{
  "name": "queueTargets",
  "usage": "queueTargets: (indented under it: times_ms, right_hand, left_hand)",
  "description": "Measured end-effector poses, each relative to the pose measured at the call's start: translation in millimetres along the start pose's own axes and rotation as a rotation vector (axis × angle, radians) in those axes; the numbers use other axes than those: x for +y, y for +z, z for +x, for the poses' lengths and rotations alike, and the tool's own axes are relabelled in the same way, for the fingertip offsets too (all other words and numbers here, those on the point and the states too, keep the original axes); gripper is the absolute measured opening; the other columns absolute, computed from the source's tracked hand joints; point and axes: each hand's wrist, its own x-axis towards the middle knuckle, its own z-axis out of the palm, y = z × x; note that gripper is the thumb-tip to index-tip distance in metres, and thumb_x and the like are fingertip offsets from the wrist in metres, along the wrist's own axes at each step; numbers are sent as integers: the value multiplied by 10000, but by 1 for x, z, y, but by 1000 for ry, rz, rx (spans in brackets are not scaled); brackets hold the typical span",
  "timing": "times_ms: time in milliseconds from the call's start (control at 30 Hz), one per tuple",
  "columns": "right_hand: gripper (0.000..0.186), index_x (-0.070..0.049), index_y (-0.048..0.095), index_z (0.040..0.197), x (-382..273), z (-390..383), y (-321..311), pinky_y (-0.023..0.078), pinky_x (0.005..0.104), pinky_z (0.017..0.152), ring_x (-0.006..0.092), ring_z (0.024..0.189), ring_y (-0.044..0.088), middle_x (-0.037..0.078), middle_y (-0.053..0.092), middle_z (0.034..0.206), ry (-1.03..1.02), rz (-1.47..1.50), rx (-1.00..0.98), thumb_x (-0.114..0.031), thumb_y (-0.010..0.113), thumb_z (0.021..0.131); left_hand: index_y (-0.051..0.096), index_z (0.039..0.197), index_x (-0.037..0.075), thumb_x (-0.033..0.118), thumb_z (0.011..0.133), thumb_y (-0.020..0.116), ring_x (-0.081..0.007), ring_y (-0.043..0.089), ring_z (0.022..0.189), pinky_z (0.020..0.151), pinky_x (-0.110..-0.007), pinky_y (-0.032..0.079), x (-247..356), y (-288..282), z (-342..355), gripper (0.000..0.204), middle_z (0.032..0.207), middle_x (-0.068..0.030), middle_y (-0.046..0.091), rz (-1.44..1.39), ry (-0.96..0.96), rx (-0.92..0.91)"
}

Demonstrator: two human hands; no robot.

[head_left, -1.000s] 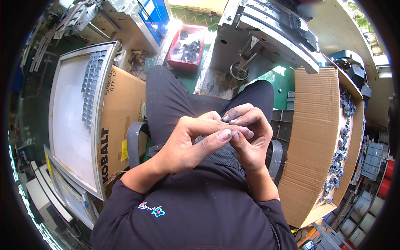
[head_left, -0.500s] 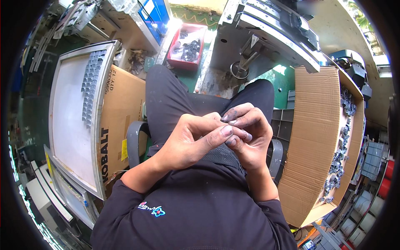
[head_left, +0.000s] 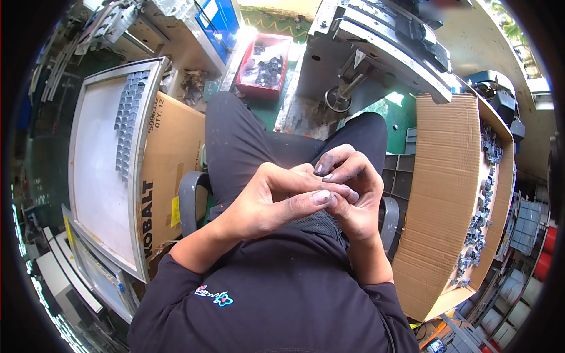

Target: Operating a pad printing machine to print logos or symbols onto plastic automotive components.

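Above my lap, my left hand and my right hand are cupped together, fingertips pinched and overlapping. Whatever lies between them is hidden behind the fingers, so I cannot make it out. The fingertips of my right hand are smudged dark. Beyond my knees sits a red box with small dark parts inside. To my left a framed white tray bearing rows of grey parts leans on a cardboard carton. At my right stands a cardboard box with grey metal parts.
A steel machine with a handwheel rises in front of me. The grey chair armrests flank my hips. A blue panel is at the upper left. Racks and bins fill the far right.
My fingers have shifted slightly against each other: my left thumb has moved a little downward and right, and my right fingertips a little upward. The surroundings look unchanged.
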Motion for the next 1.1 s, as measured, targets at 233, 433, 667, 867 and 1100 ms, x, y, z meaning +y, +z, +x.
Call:
queueTargets:
  times_ms: [233,433,667,867,1100]
  right_hand:
    - [243,-14,579,882,2,-2,-5,459,303,804,160,908,561,99,561,969,10,-65,-11,-59,785,763]
    - [287,-9,579,911,1,-3,-13,463,309,822,164,933,570,99,575,965,26,-78,-15,-84,802,746]
    - [263,27,611,1084,-11,-1,-18,446,295,857,185,1015,575,121,612,1074,-76,-231,181,-127,663,878]
    - [151,46,574,797,-18,-7,-39,443,291,679,172,722,535,127,575,764,-320,-249,243,-53,461,805]
    - [132,51,589,743,-26,-14,-32,432,277,623,169,660,526,116,565,682,-246,-231,323,-25,489,782]
  left_hand:
    - [664,1090,-75,171,893,586,-266,611,1093,1005,-371,439,-5,-1,0,326,1103,-208,661,-147,-145,2]
    - [678,1074,-51,165,937,577,-193,610,1049,963,-336,459,-11,2,6,275,1090,-162,672,-126,-163,15]
    - [671,961,-18,173,984,532,-104,594,909,827,-273,463,-20,7,26,237,929,-76,673,227,129,150]
    - [540,719,7,219,1020,433,-118,561,721,694,-260,453,-15,3,30,384,724,-73,586,93,175,136]
    - [611,710,-6,218,1008,480,-139,593,748,680,-257,458,-14,-2,38,395,720,-87,632,106,199,73]
